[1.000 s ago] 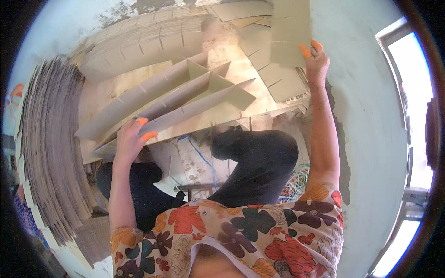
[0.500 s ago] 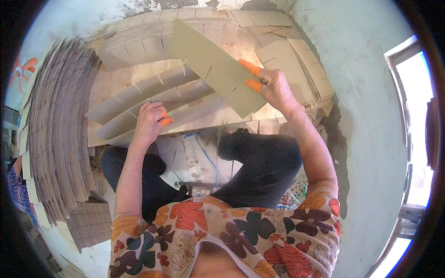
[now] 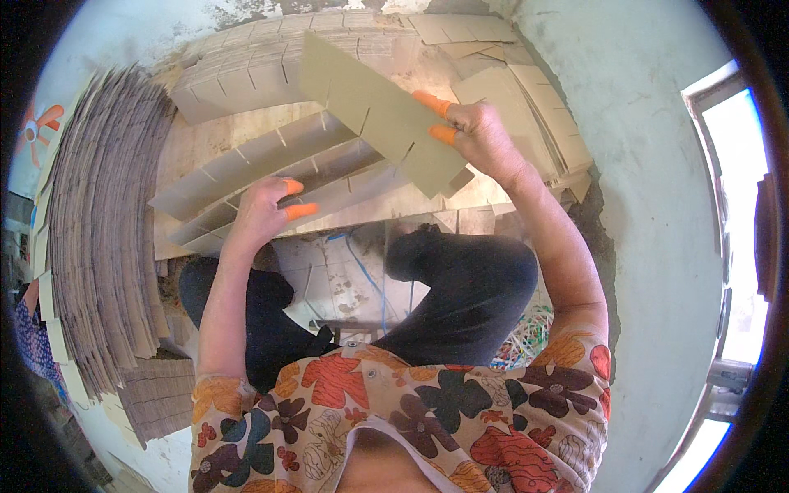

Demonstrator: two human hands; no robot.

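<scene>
My right hand (image 3: 479, 140) grips a slotted cardboard strip (image 3: 370, 111) near its right end, thumb and finger in orange finger covers. The strip slants down to the right, its lower left edge against long slotted strips standing on edge. My left hand (image 3: 267, 205) is at the nearer of these standing strips, its covered finger and thumb spread on either side of a cardboard edge; its other fingers are hidden. The rear standing strip (image 3: 246, 162) runs behind that hand. A small cardboard flap (image 3: 458, 182) shows at the lower end of the held strip.
A tall stack of slotted cardboard (image 3: 103, 222) stands at the left. More stacked strips (image 3: 238, 86) lie at the back of the wooden board (image 3: 197, 135), and flat sheets (image 3: 514, 115) lie at its right. My crossed legs (image 3: 468, 283) are just in front.
My right hand has shifted slightly left and up, and the held strip's lower end has moved with it. The finger and thumb of my left hand have spread and reach farther right.
</scene>
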